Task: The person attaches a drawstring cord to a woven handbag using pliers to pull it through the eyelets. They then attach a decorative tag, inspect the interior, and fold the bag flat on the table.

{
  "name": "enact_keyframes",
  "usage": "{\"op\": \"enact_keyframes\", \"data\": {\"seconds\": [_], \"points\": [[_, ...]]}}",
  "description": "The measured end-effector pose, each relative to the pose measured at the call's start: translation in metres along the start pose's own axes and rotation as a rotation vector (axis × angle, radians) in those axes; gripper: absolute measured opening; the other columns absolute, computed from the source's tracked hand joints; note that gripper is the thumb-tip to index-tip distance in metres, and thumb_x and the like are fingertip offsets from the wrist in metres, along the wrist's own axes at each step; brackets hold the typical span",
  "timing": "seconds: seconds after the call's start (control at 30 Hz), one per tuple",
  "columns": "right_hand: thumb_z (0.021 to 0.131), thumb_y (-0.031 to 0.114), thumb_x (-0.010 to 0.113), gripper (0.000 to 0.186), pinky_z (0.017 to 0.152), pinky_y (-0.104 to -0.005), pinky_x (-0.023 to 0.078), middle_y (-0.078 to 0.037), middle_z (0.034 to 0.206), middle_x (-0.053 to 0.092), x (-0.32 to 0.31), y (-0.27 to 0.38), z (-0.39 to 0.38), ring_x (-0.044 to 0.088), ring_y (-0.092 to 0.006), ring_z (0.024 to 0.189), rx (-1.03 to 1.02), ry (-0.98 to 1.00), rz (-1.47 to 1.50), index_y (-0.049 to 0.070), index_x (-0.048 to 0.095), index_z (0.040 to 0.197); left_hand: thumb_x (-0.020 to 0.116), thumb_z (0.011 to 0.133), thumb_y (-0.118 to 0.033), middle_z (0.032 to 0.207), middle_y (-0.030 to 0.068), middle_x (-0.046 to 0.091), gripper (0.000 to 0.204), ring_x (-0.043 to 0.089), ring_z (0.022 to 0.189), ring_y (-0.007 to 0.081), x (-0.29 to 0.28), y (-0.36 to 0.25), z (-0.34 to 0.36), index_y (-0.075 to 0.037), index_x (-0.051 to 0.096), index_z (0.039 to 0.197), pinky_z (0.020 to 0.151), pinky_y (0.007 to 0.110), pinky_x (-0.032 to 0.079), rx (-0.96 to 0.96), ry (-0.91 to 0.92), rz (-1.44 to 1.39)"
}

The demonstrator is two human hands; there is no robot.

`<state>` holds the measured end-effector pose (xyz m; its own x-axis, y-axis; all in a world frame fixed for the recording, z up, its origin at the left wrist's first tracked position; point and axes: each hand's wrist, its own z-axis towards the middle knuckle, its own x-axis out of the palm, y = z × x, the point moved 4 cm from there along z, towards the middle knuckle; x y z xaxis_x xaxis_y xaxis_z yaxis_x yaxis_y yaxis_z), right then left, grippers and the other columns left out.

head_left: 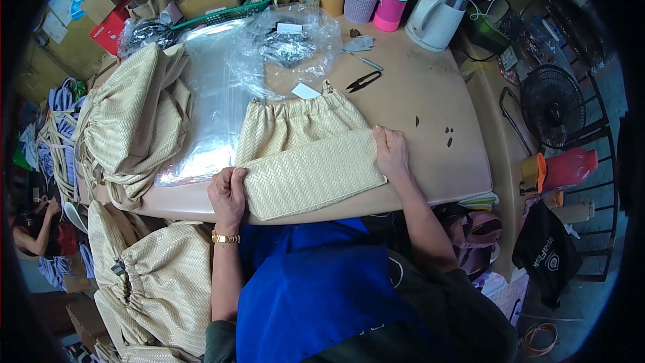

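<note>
A cream bag [312, 173] with a woven herringbone pattern lies at the table's front edge, its gathered top pointing away from me. My left hand [227, 191] pinches its left side, thumb on top. At the right side, my right hand [391, 151] grips the bag's upper corner the same way. The flat base panel faces up between my hands. A small white tag [306, 91] sits at the gathered top. Beyond the bag lie black thread snips [365, 81] and a thin pointed tool [368, 63].
Similar cream bags [127, 117] are piled at the left, with more bags [161, 269] below the table edge. Clear plastic sleeves [208, 94] and a crumpled plastic bag [289, 47] lie behind. A white kettle [437, 17] and a pink bottle [392, 3] stand at the back.
</note>
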<state>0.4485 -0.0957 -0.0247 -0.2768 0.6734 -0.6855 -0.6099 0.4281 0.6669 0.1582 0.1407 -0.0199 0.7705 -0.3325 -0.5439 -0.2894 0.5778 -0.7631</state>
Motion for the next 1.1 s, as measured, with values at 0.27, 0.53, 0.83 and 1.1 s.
{"op": "enact_keyframes", "data": {"seconds": [0.27, 0.53, 0.83, 1.1], "points": [[0.095, 0.011, 0.062, 0.016, 0.080, -0.0260, 0.049, -0.011, 0.095, 0.068, -0.025, -0.005, 0.115, 0.062, -0.0121, 0.086, 0.054, -0.072, 0.268, 0.002, 0.068, 0.106, 0.062, 0.090, -0.046, 0.160, 0.0185, 0.024, 0.067, 0.015, 0.149, 0.0435, 0.037, -0.105, -0.034, -0.018, 0.045, 0.148, 0.115, 0.065, -0.004, 0.282, 0.213, 0.537], [0.083, 0.017, 0.068, 0.020, 0.086, -0.0443, 0.051, -0.019, 0.102, 0.068, 0.035, -0.058, 0.255, 0.065, -0.0364, 0.097, -0.037, 0.008, -0.320, 0.009, 0.073, 0.101, 0.061, 0.087, -0.055, 0.157, 0.0148, 0.033, 0.069, 0.022, 0.147, 0.0418, 0.055, -0.095, -0.025, -0.022, 0.048, 0.145, 0.114, 0.067, 0.002, 0.232, 0.281, 0.480], [0.083, -0.006, 0.064, 0.018, 0.070, -0.0251, 0.049, -0.008, 0.086, 0.064, -0.044, 0.092, 0.097, 0.060, -0.0108, 0.078, -0.070, 0.335, 0.512, 0.005, 0.054, 0.072, 0.066, 0.087, -0.041, 0.140, 0.0016, 0.055, 0.045, 0.039, 0.139, 0.0287, 0.057, -0.089, -0.029, -0.025, 0.063, 0.129, 0.116, 0.064, 0.007, 0.340, 0.351, 0.361], [0.079, 0.002, 0.068, 0.009, 0.077, -0.0416, 0.049, -0.011, 0.089, 0.059, 0.032, 0.113, -0.030, 0.061, -0.0305, 0.087, -0.421, 0.201, -0.053, 0.007, 0.064, 0.086, 0.065, 0.087, -0.042, 0.136, 0.0019, 0.056, 0.043, 0.039, 0.139, 0.0270, 0.059, -0.090, -0.027, -0.024, 0.064, 0.126, 0.116, 0.064, 0.009, 0.356, 0.347, 0.371]]}}
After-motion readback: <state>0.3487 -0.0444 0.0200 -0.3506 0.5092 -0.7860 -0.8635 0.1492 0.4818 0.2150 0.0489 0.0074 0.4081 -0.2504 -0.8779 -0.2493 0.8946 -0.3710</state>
